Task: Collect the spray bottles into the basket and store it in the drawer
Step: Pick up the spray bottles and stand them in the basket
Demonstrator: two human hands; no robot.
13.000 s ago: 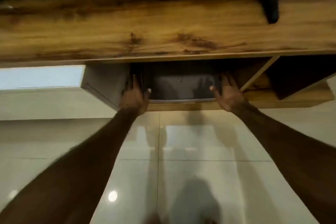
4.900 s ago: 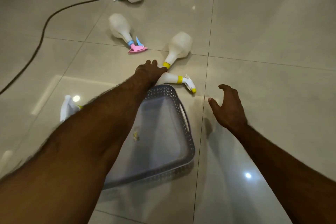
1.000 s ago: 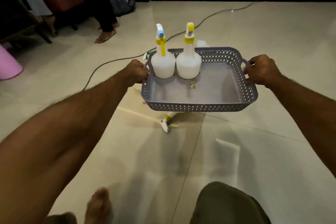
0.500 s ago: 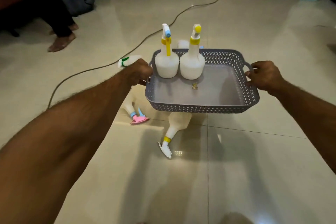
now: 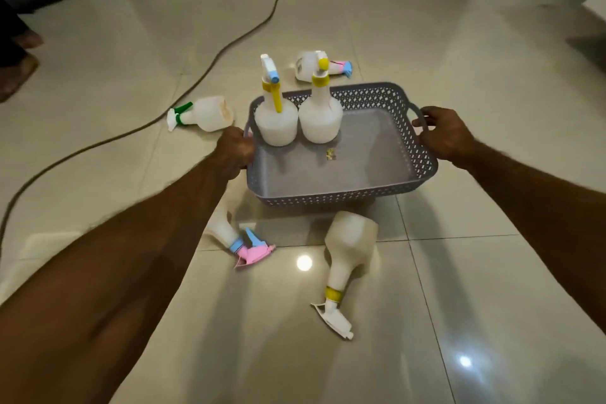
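Observation:
A grey perforated basket [image 5: 341, 198] is held low over the tiled floor. My left hand [image 5: 234, 152] grips its left handle and my right hand [image 5: 442, 134] grips its right handle. Two white spray bottles stand upright in its far left corner, one with a blue nozzle [image 5: 275, 123] and one with a yellow nozzle [image 5: 319, 120]. Several more bottles lie on the floor: a green-collared one [image 5: 205, 114] to the left, a pink-headed one [image 5: 239, 244] under my left arm, a yellow-collared one [image 5: 344, 259] in front, and one [image 5: 308, 67] beyond the basket.
A dark cable [image 5: 210, 62] snakes across the floor from the far middle to the left. Another person's bare feet [image 5: 14, 70] show at the left edge. A small scrap [image 5: 330, 154] lies on the basket floor.
The basket with both upright bottles has come down closer to the floor, and my view has tilted downward. Both hands keep their grip on the handles.

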